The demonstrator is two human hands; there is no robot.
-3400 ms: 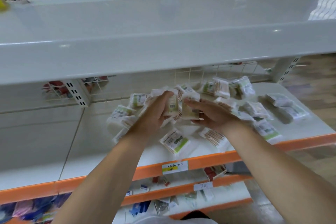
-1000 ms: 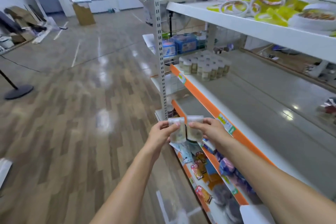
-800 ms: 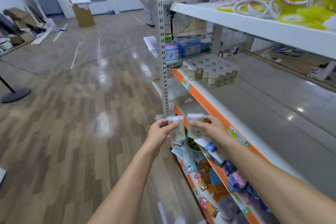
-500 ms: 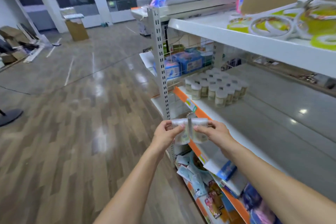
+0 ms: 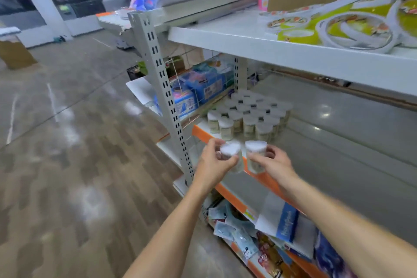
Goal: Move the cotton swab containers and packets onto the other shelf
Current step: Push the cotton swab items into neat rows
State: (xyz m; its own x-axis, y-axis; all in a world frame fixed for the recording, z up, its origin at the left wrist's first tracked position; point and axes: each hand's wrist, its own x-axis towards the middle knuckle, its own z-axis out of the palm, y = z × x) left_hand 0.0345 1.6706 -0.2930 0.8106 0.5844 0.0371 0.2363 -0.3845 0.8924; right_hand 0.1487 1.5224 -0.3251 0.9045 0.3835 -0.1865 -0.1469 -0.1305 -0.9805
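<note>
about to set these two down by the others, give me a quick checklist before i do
1. Left hand grips its cotton swab container: ok.
2. Right hand grips its container: ok.
3. Lids on both: ok.
4. Bare shelf beside the cluster of containers: ok.
5. Held containers upright: left one tilted, not ok.
6. Upright post clear of the path: cannot tell.

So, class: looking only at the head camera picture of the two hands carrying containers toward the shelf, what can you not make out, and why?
- Labels on the two held containers: motion blur, partly covered by the left hand and right hand.
- Rear jars of the cluster: hidden by the front ones.
- Tape rolls: cut by the right edge.
- Lower-shelf packets: blurred.
</note>
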